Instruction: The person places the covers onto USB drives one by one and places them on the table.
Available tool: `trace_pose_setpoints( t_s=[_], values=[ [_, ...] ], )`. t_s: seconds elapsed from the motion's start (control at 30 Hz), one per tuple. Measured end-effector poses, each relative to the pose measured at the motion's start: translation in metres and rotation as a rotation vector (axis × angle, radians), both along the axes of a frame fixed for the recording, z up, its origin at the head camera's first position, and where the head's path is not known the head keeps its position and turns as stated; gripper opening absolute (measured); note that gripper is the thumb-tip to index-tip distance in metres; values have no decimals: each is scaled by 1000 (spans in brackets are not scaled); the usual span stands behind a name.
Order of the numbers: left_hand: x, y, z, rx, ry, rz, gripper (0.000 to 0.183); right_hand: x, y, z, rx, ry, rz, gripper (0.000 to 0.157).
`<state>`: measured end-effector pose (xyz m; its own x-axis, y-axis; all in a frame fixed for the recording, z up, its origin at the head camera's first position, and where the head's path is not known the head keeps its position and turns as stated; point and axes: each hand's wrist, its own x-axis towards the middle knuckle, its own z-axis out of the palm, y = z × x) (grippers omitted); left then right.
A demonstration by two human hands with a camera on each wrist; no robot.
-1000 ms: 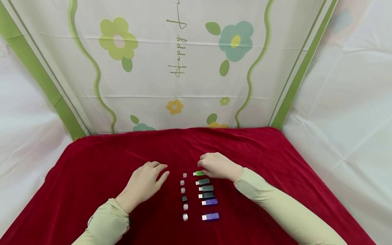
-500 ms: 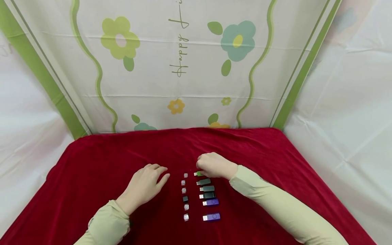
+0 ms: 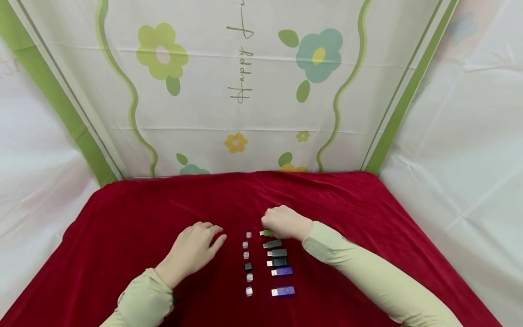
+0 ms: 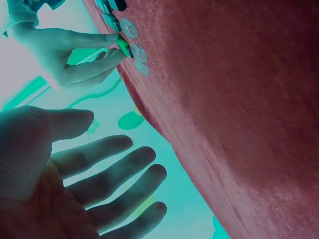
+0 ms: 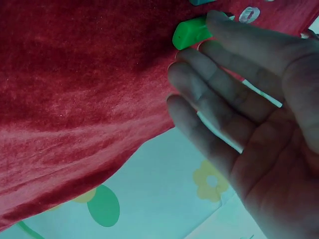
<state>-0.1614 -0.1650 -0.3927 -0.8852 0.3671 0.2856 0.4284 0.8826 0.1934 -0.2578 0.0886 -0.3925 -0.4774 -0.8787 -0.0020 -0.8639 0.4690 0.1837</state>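
My right hand [image 3: 286, 222] pinches a green USB flash drive [image 3: 266, 232] between thumb and fingers, close over the red cloth. Its metal plug points left, and the hand covers the far end in the head view. Below it lie further USB drives in a column: a dark grey drive [image 3: 273, 244], a grey drive [image 3: 278, 253], a black drive [image 3: 279, 262], an upper purple drive [image 3: 283, 271] and a lower purple drive [image 3: 283, 291]. My left hand [image 3: 192, 250] hovers at the left with fingers loosely spread and holds nothing.
Left of the drives runs a column of small clear pieces, including a top clear piece [image 3: 249, 235] and a bottom clear piece [image 3: 249, 291]. Among them sits a black block [image 3: 248, 266]. A red cloth [image 3: 163, 204] covers the table, and a flowered curtain [image 3: 204, 91] hangs behind.
My right hand has shifted a little left over the green USB flash drive, hiding more of it. The left hand stays nearly where it was; the drives and clear pieces keep their layout.
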Motion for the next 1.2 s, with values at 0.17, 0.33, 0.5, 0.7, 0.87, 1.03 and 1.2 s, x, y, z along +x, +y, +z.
trace_pose_setpoints(
  t_s=[0.17,0.33,0.5,0.7,0.87,1.03,1.2],
  values=[
    [0,-1,0,-17,9,-1,22,-1,-3,-1,29,5,18,35],
    [0,-1,-1,-20,16,0,20,-2,-8,0,36,28,43,43],
    [-1,0,-1,-21,7,3,19,-2,-12,3,64,22,46,46],
    [0,1,0,-17,16,-1,18,-3,-11,4,58,-23,15,46],
    [-3,4,1,3,15,-4,16,-7,-6,2,-20,-49,-18,46],
    [-7,8,1,9,-15,-1,18,-6,5,3,-162,-128,-78,38],
    [-13,13,1,8,-34,-1,20,-1,12,11,-274,-210,-123,19]
  ],
)
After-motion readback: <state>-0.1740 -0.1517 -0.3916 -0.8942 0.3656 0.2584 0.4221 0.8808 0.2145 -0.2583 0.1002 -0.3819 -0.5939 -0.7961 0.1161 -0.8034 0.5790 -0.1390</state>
